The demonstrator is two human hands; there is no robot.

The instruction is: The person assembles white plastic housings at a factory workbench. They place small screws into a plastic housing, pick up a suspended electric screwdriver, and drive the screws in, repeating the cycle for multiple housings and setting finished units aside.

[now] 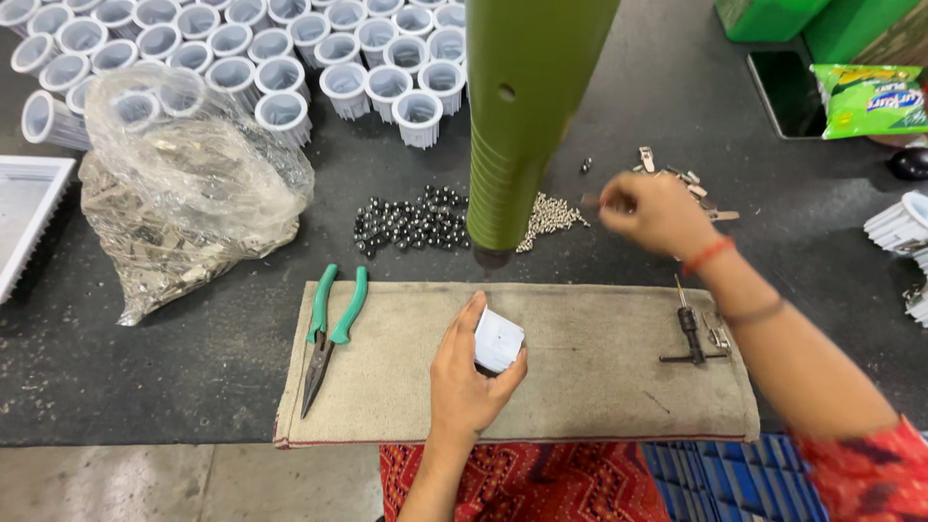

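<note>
Worktop (242, 387): dark, speckled surface that carried everything listed.

Cloth mat (580, 406): tan, laid flat along the near edge of the worktop.

Green column (527, 116): upright press post, its foot at the far edge of the mat.

Clear bag (184, 203): crumpled plastic, filled with small metal pieces, at the left.

White cups (290, 58): many ribbed plastic cups, packed in rows at the back, mouths up.

Pliers (329, 324): green handles, long nose, lying on the left of the mat.

T-handled tool (691, 333): dark, lying on the right of the mat.

Dark balls (411, 220): heap just left of the column foot. Silver pieces (551, 215): smaller heap just right of it. Flat metal clips (677, 179): scattered beyond.

White cap (497, 340): small squarish plastic part, on the mat near its middle. Judged light, stiff and smooth, likely to slip if pinched hard; best taken by two opposite side walls.

Left hand (466, 382): fingers curled and closed around the white cap, thumb on its near side, holding it against the mat.

Right hand (655, 211): over the worktop right of the silver pieces, fingertips pinched together; the frame was blurred there, and what they pinched, if anything, could not be told.
</note>
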